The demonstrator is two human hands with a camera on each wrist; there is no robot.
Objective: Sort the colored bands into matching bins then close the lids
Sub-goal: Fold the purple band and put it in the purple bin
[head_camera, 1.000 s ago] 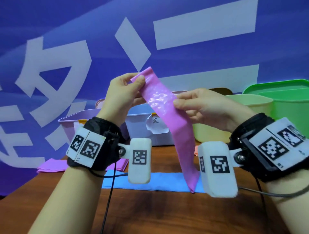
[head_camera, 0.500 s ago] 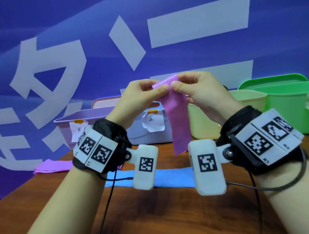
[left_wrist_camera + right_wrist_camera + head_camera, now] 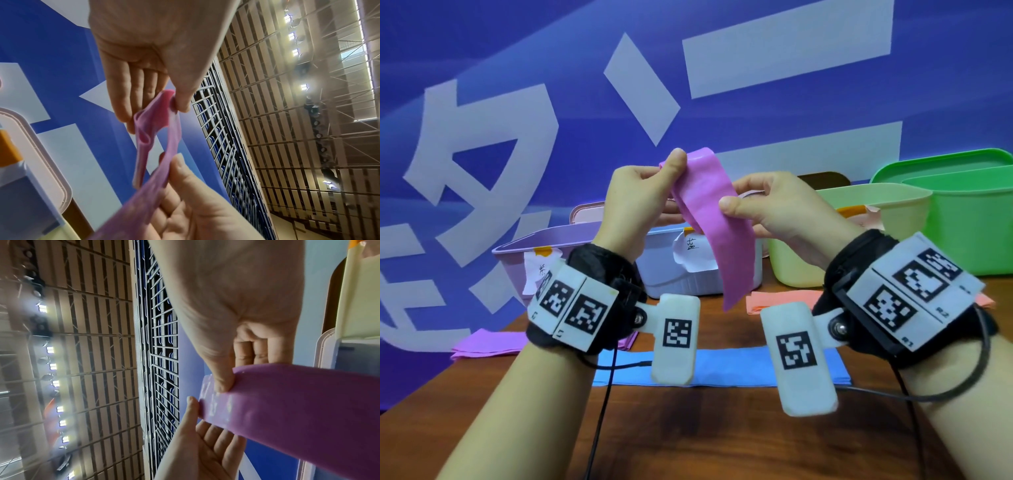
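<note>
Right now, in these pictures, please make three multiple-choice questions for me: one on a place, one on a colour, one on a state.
1. Where does the blue band lie?
A. flat on the wooden table
B. inside the green bin
C. over a wrist

2. What colour is the band held in the air?
A. orange
B. pink
C. blue

3. How is the pink band held?
A. by the left hand only
B. by no hand
C. pinched by both hands

Answers: 1 A, it lies flat in front of the bins. 2 B, it shows pink in every view. 3 C, the left hand pinches its top and the right hand its edge lower down.
</note>
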